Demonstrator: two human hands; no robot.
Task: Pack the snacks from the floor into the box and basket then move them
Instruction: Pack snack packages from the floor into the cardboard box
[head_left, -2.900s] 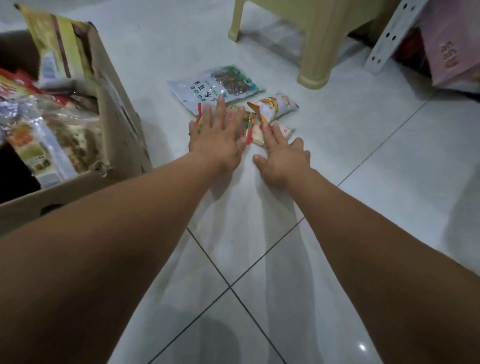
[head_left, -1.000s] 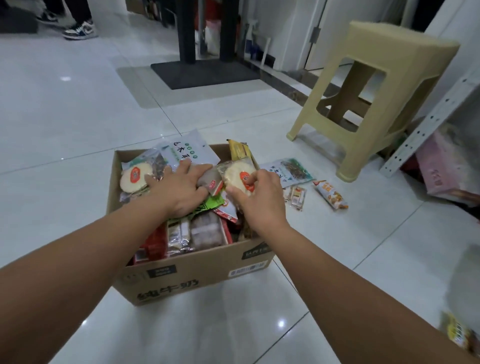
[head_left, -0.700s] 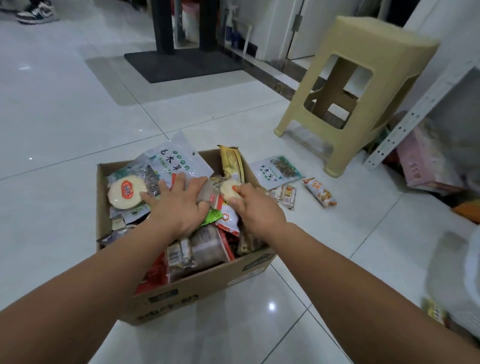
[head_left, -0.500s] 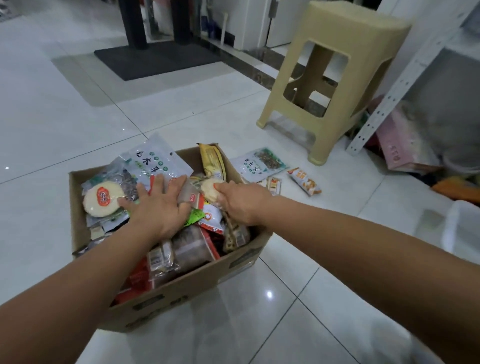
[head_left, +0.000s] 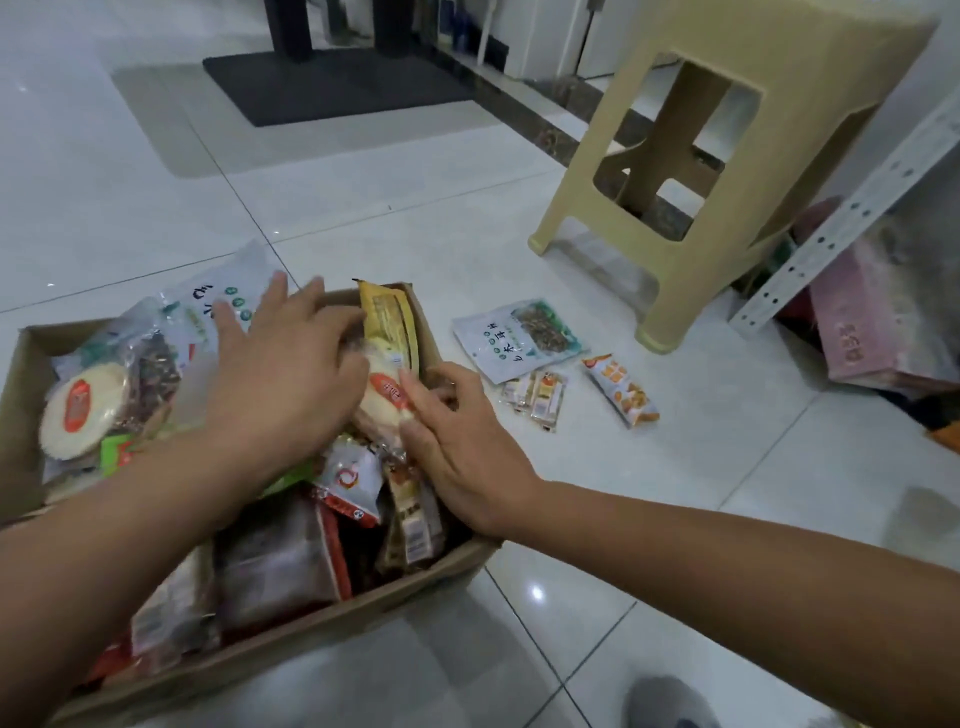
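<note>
1. White glossy floor tiles (head_left: 675, 519) fill the ground nearest me, their joints running diagonally; the cardboard box (head_left: 322, 618) sits on them at lower left, crammed with snack packs to above its rim
2. Over the box my left hand (head_left: 283, 374) lies with fingers straight and spread, pressing the heap down. My right hand (head_left: 462, 447) has its thumb on the round cracker pack (head_left: 384, 395) and its fingers bent behind it, pinching it as far as I can make out, just beside the upright yellow packet (head_left: 389, 322) at the far right corner
3. I judge the step in hand to be tucking that cracker pack into the box, with packing mostly done
4. Just beyond the box, 3 lots wait on the floor: a green-and-white pouch (head_left: 519, 338), a cluster of small bars (head_left: 537, 397) at its near edge, and an orange packet (head_left: 623, 392) beside them. Next I would let go and reach right past the box wall for these; the box looks full, so they may suit the basket, which I cannot see
5. Farther off stand a beige plastic stool (head_left: 727, 156), a perforated white rail (head_left: 852, 218) and a pink bag (head_left: 872, 322) at right, with a dark mat (head_left: 332, 88) at the back
</note>
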